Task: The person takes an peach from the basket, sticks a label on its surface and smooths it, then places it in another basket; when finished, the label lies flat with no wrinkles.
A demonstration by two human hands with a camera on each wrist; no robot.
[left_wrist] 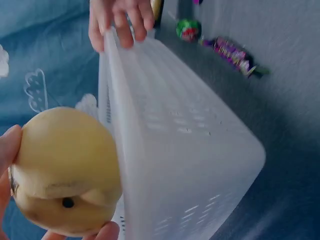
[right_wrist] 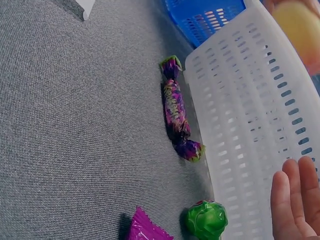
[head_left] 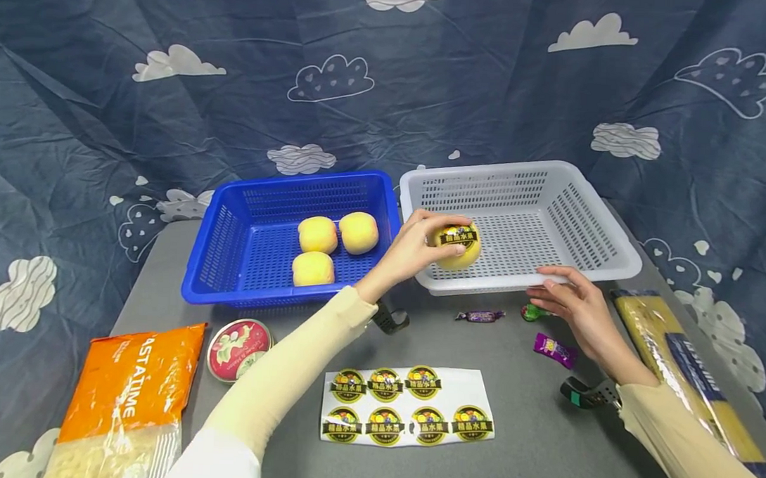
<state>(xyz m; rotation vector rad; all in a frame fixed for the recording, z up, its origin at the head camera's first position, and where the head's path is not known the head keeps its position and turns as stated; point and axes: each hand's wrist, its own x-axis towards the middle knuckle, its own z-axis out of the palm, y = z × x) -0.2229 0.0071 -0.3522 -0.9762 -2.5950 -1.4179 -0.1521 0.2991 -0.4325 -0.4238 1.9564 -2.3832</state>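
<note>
A yellow peach (head_left: 458,259) with a round black-and-gold sticker is gripped in my left hand (head_left: 414,247), over the near left part of the white basket (head_left: 611,243). In the left wrist view the peach (left_wrist: 67,165) shows a crease and a small dark hole, beside the basket wall. My right hand (head_left: 580,309) rests at the front rim of that basket, its fingers (right_wrist: 282,200) fairly straight against the outer side. Several peaches without visible stickers, one a yellow peach (head_left: 313,270), lie in the blue basket (head_left: 192,271) at left.
A sheet of round stickers (head_left: 409,406) lies in front. A striped candy (head_left: 479,317), a green lollipop (head_left: 531,312) and a purple candy (head_left: 555,350) lie near the white basket. An orange pasta bag (head_left: 130,392) and a red tin (head_left: 236,348) are left; a spaghetti pack (head_left: 689,369) is right.
</note>
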